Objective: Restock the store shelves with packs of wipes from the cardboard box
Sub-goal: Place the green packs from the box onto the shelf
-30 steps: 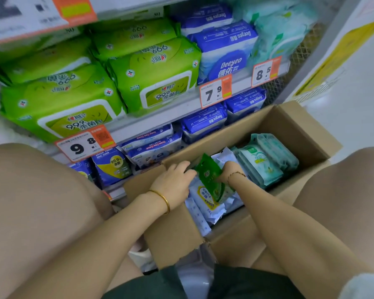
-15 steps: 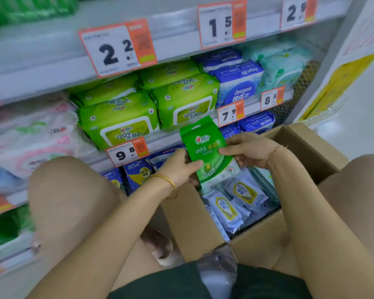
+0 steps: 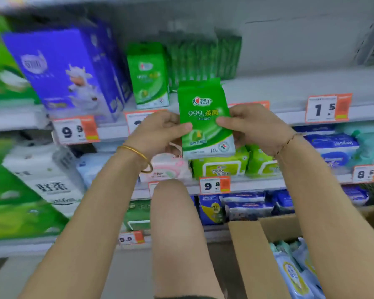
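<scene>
A small green pack of wipes [image 3: 204,117] is held upright in front of the upper shelf [image 3: 289,89]. My left hand [image 3: 160,130] pinches its left edge and my right hand [image 3: 251,124] pinches its right edge. Matching green packs [image 3: 148,76] stand on that shelf just behind and to the left, with a row of them [image 3: 203,55] further back. The cardboard box [image 3: 253,253] sits at the lower right, with pale blue wipe packs [image 3: 294,275] inside.
A tall purple carton [image 3: 61,72] stands left of the green packs. Orange price tags [image 3: 328,107] line the shelf edges. Lower shelves hold lime-green packs [image 3: 220,165] and blue packs [image 3: 330,145]. My knee [image 3: 173,223] rises in the middle foreground.
Both hands lifted the green pack out of the box and up to the upper shelf. My view tilted upward, so the box now lies at the lower right.
</scene>
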A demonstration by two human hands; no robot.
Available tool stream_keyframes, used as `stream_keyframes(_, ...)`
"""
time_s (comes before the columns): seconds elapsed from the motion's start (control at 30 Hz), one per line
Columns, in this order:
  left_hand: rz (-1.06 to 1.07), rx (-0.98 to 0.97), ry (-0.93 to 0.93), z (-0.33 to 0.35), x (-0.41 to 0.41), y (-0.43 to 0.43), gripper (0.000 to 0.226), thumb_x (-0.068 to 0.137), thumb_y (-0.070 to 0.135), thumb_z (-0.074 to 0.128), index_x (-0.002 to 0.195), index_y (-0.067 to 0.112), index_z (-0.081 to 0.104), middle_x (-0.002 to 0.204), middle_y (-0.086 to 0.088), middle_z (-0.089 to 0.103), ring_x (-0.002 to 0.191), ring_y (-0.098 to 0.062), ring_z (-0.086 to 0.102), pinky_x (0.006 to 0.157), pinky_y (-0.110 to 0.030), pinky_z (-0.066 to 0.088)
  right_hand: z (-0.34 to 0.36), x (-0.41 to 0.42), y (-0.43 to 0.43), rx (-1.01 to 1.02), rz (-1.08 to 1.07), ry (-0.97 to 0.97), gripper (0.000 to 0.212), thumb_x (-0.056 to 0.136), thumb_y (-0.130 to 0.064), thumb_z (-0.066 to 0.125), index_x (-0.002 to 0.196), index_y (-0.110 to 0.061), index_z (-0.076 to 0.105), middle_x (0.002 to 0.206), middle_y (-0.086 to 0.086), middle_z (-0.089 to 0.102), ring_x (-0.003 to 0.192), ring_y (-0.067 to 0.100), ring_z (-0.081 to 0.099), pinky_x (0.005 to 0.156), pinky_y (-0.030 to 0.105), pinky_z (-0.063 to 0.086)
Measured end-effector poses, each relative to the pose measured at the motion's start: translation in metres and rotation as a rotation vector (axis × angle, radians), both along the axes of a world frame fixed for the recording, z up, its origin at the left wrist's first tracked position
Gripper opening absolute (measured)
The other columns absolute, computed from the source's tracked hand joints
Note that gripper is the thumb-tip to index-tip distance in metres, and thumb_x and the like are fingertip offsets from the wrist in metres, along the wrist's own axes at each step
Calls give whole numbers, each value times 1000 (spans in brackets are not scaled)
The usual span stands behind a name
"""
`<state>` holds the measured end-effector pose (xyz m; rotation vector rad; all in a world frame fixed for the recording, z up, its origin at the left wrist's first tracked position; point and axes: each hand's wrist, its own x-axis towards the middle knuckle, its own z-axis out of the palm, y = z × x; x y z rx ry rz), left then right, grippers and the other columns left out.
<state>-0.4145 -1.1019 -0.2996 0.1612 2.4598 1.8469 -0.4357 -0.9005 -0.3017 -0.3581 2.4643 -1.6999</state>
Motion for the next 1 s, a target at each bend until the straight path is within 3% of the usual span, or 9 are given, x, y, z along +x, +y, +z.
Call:
stream_keyframes(0.13,222,-24,150,21,-32,-36,14,89,13,59,77,16,54,82,-13,57,58,-15,57,47,-22,51,30,-35,-52,-85,-6,38,27,88,-21,63,102,2,58,82,14,62,57,14,59,62,30,57)
stream_keyframes(0.2,318,-72,247,29,-50,-52,8,86,15,63,88,7,61,86,-17,59,73,-22,60,64,-34,58,41,-58,-79,-77,-21,89,18,89,-20,63,95,-5,55,85,14,63,61,16,62,65,34,58)
stream_keyframes(0.27,403,-160,331,37,-64,-62,32,74,24,61,98,4,65,89,-19,60,83,-24,59,81,-45,55,47,-79,-107,-31,-72,195,19,88,-22,64,92,-4,57,95,13,67,76,23,67,72,42,60)
stream_keyframes(0.3,442,-207,364,40,-71,-67,42,69,26,55,101,2,66,89,-19,62,85,-25,59,84,-44,54,49,-88,-119,7,-114,259,26,87,-23,64,103,-4,59,105,13,66,90,28,66,80,46,57)
stream_keyframes(0.37,482,-352,361,42,-86,-73,42,73,21,55,106,0,65,97,-23,65,93,-32,62,84,-38,50,49,-101,-139,110,-185,361,42,88,-25,63,123,-4,52,125,12,59,110,29,59,93,39,49)
stream_keyframes(0.5,507,-595,258,27,-112,-80,26,84,0,54,109,-6,61,112,-28,61,104,-39,57,84,-36,44,33,-117,-152,279,-255,377,35,88,-18,62,118,-6,49,109,10,60,94,23,55,72,27,41)
stream_keyframes(0.7,492,-542,212,19,-125,-80,25,82,-3,56,107,-3,59,109,-24,63,103,-37,59,87,-36,49,19,-129,-156,272,-259,336,62,76,-8,74,129,-12,41,121,14,54,96,28,58,77,29,45)
stream_keyframes(0.83,512,-534,217,19,-128,-82,23,83,-3,56,106,-3,59,109,-23,63,103,-36,59,86,-35,50,19,-129,-160,245,-270,340,64,75,-4,75,126,-10,36,121,15,51,87,22,50,75,28,44)
stream_keyframes(1.0,491,-524,183,16,-127,-81,33,82,3,61,115,0,56,116,-20,61,105,-33,59,86,-33,47,21,-130,-159,232,-285,256,66,75,-9,77,124,-4,33,125,16,47,101,24,51,83,28,42)
